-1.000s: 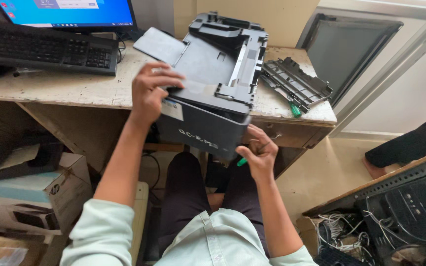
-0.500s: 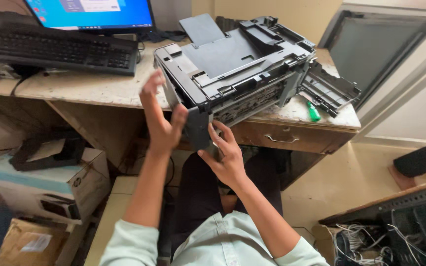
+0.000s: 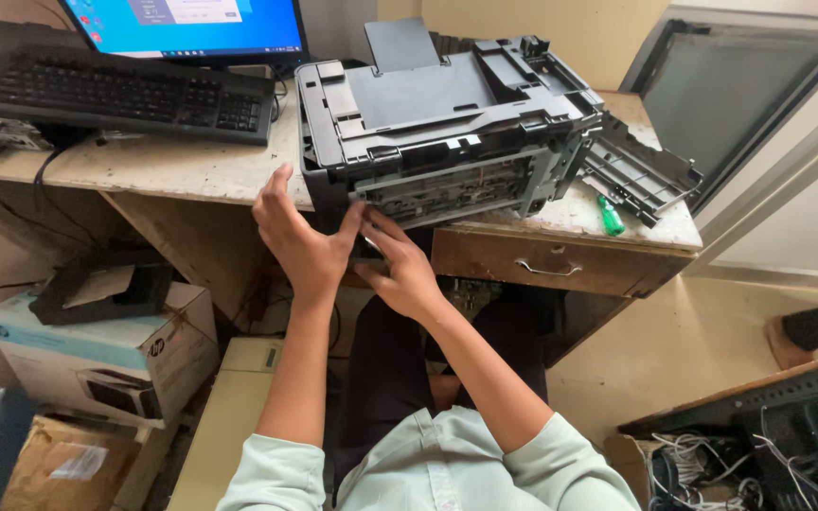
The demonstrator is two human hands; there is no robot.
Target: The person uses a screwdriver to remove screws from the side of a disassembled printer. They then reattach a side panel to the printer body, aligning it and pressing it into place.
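A dark grey printer (image 3: pixel 447 104) with its covers off rests on the worn desk (image 3: pixel 163 166), its open side facing me. My left hand (image 3: pixel 300 237) presses against the printer's lower near corner, thumb and fingers wrapped on the edge. Just right of it, my right hand (image 3: pixel 400 265) has its fingers on the same corner, closed on a small dark panel that hangs below the desk edge. The panel is mostly hidden by my hands.
A detached grey printer panel (image 3: pixel 636 170) and a green screwdriver (image 3: pixel 610 216) lie at the desk's right end, above a drawer (image 3: pixel 542 265). Keyboard (image 3: pixel 125 90) and monitor (image 3: pixel 191 19) sit at left. Printer cartons (image 3: pixel 97 350) stand below; an open computer case (image 3: pixel 788 426) and another person's foot (image 3: pixel 816 331) are at right.
The printer was tipped over the desk edge in my hands; now it rests on the desk, turned. Both hands have come together at its near corner.
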